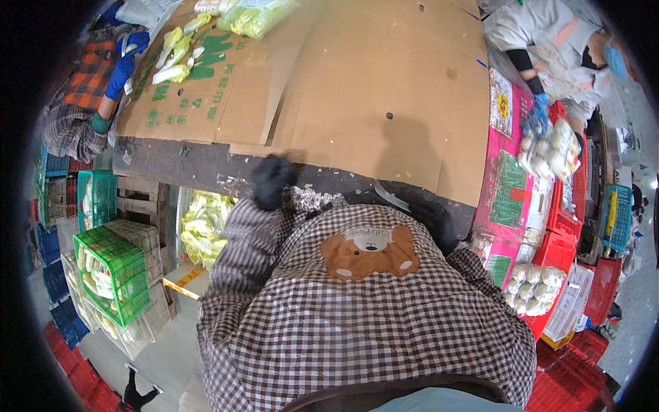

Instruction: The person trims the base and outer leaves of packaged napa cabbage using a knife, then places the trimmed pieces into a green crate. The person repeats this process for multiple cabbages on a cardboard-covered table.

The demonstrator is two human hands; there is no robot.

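My left hand [270, 180], in a dark glove and blurred by motion, is at the near edge of the cardboard-covered table [350, 103]. Whether its fingers hold anything cannot be made out. Close against my checked smock, my right hand [431, 216] wears a black glove and grips a knife [392, 196]. The pale blade points left along the table edge; the handle is hidden in the dark glove. Trimmed cabbage leaves [175, 54] lie at the far left of the cardboard. Behind them is a plastic bag of leafy cabbage [255, 18].
Below the table's left side, a box holds discarded leaves [203, 226]. A green crate [113, 275] of vegetables stands farther left. On the right, a co-worker's blue-gloved hand [538, 116] touches bagged white vegetables [551, 149]. Another person's blue-gloved hand [121, 74] is at the left.
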